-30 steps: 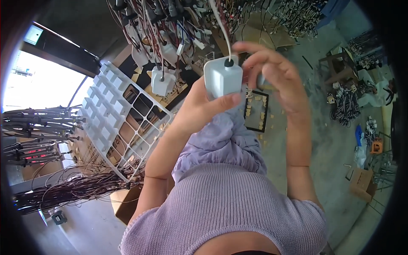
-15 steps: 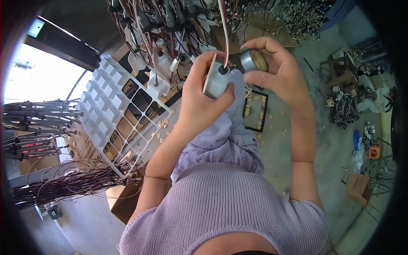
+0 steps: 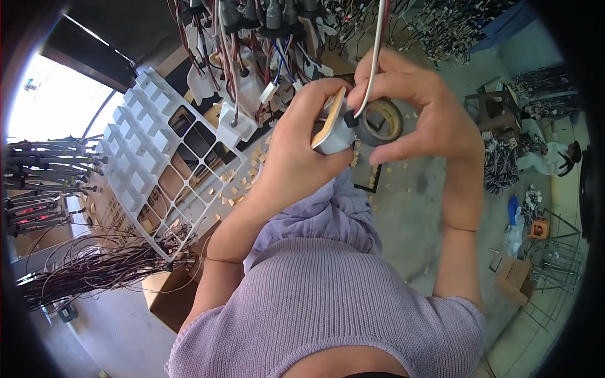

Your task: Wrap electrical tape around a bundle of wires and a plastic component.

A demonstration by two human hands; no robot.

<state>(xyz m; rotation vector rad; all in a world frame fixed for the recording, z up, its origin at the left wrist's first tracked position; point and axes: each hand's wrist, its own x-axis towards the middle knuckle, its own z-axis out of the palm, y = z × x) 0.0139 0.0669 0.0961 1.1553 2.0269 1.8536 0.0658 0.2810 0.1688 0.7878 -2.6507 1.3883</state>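
My left hand (image 3: 291,138) is closed around a small white plastic housing (image 3: 337,140), tilted on its side, with a tan rim along one edge. A white cable (image 3: 376,60) runs up from a black grommet (image 3: 351,118) on the housing. Close beside it, my right hand (image 3: 435,107) curls around a grey roll of tape (image 3: 397,121) with a yellowish inner core. Its fingertips are at the cable next to the grommet, while the thumb lies below the roll. Whether those fingers also pinch the cable or a tape end, I cannot tell.
A white grid rack (image 3: 142,135) with boxy pockets leans at left. Bundled wires with connectors (image 3: 271,19) hang ahead; dark cables (image 3: 94,271) stretch across lower left. Small yellow pieces (image 3: 234,190) are scattered on the floor. Right are a stool (image 3: 488,113) and a cardboard box (image 3: 515,277).
My right hand has moved left with the tape roll, up to the cable and housing. The roll now faces me ring-on. My left hand has turned the housing, showing its tan edge.
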